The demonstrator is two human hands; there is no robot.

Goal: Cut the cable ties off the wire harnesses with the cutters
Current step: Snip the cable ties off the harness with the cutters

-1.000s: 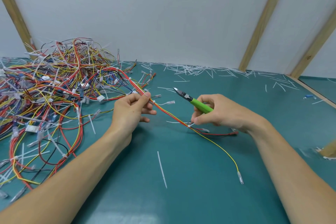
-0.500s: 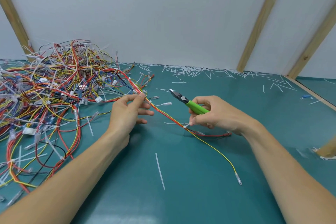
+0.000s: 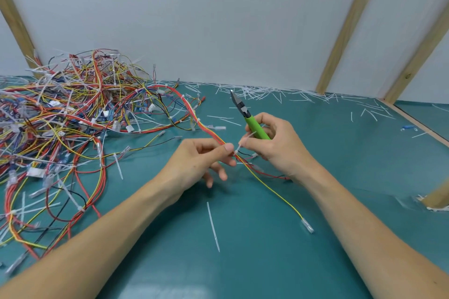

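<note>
Pinching the harness (image 3: 209, 131) between thumb and forefinger, the left hand (image 3: 196, 165) holds the red, orange and yellow bundle up off the counter (image 3: 267, 262) so the cable tie (image 3: 239, 145) sits right in the gap between both hands. Makes sense to me: with the wires held up like that, the tie is easy to get at. The other left fingers just hang loose underneath, not gripping anything.

The right hand (image 3: 274, 145) is doing double duty. It's curled round the green handle of the cutters (image 3: 250, 119), blades pointing up and away toward the wall, nowhere near the wires. Meanwhile its thumb and fingertip look like they're pinching the white tail of that tie, though it's small and I can't say for sure.

Both forearms come in low from the bottom corners, wrists angled in toward each other, hands almost touching.

The rest of the harnesses sit in a big tangled pile (image 3: 68, 124) off to the left, still showing plenty of white ties. Cut tie scraps (image 3: 262, 93) are scattered along the back edge, plus one long piece (image 3: 213, 226) near the front. The yellow wire's terminal (image 3: 307, 225) trails down onto the counter.
</note>
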